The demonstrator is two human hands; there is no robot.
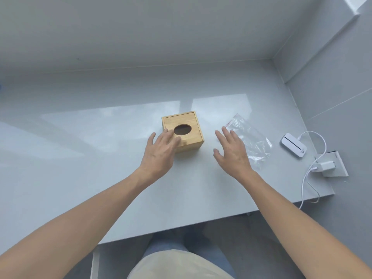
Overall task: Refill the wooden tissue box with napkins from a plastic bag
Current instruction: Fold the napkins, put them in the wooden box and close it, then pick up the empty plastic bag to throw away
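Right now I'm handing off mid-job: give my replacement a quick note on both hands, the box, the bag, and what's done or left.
Left hand: open, fingers spread over the near-left corner of the wooden tissue box, gripping nothing.
Right hand: open, beside the plastic bag, holding nothing.
The box stands upright on the table, lid on; no napkin shows through its oval opening.
The bag lies flat and looks empty; no napkins visible.
Done: cannot tell.
Left: confirm the box is filled.

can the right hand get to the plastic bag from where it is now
Probably yes. The right hand is open, hovering beside the plastic bag, which lies flat on the table just to its right. Nothing sits between them.
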